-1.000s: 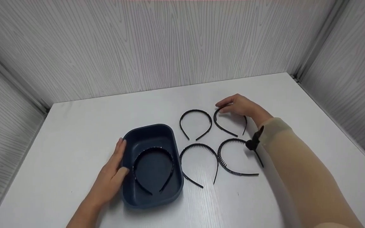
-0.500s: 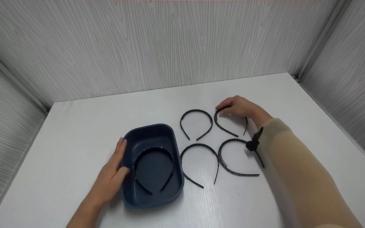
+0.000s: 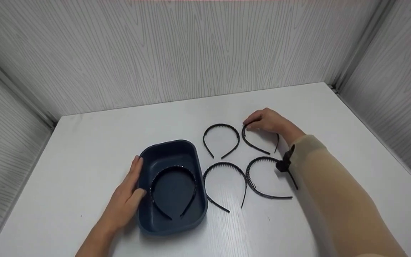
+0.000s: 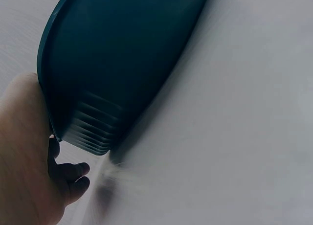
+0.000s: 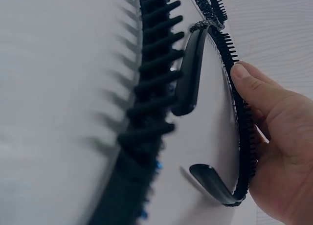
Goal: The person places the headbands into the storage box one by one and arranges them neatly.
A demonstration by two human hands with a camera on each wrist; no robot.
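In the head view, my left hand (image 3: 121, 200) holds the left side of a dark blue rectangular plastic tub (image 3: 171, 231), thumb at the rim and fingers along the outside. One black headband (image 3: 174, 167) lies inside the tub. At the far right of the group, my right hand (image 3: 268, 120) pinches the top of a black toothed headband (image 3: 259, 149). The right wrist view shows the thumb on this headband's toothed arc (image 5: 239, 132), its ends pointing left. My fingers are mostly hidden behind it.
Left of the held headband lies another black headband (image 3: 221, 125). Nearer are two more, a middle headband (image 3: 223, 163) beside the tub and a right headband (image 3: 268, 195) under my sleeve (image 3: 341, 192). The white table (image 3: 95, 142) meets wood-grain panels (image 3: 177, 50).
Both hands keep almost the same place. The right hand and the headband it pinches have shifted very slightly toward me. The tub stays where it was.
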